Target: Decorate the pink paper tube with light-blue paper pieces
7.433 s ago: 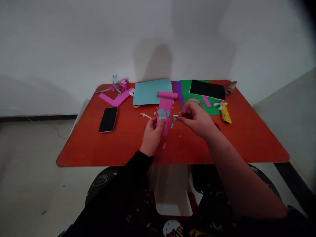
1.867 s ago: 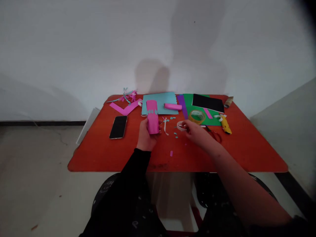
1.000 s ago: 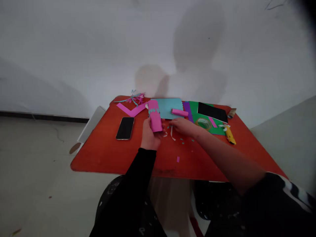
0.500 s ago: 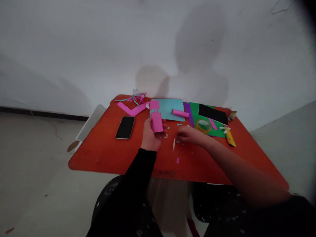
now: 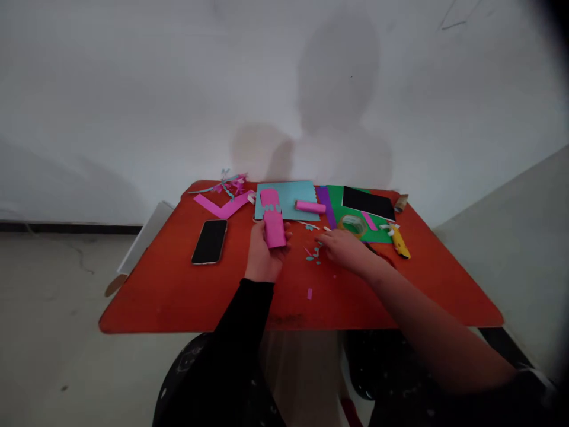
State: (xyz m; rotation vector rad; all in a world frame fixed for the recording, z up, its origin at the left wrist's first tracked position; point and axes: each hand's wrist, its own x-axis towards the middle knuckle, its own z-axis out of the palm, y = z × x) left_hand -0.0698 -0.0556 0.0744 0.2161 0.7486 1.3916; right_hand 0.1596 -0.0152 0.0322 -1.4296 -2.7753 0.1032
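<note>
A pink paper tube with a row of small blue leaf-shaped paper pieces across its upper part rests in my left hand, whose fingers curl round its lower half. To the right, my right hand is low over the table, fingertips drawn together beside several loose blue paper bits. Whatever may be between those fingertips is hidden. Behind the bits lies a thin white strip. Scissors with reddish handles are partly covered by my right hand and forearm.
On the red table lie a phone, a blue sheet under a pink roll, green paper, a black sheet, a tape roll, a yellow tube, a cardboard tube and pink scraps.
My left hand has turned the tube, so a plainer pink side shows. My right hand has moved among the scraps; the white strip beside it half a second ago now lies farther back.
</note>
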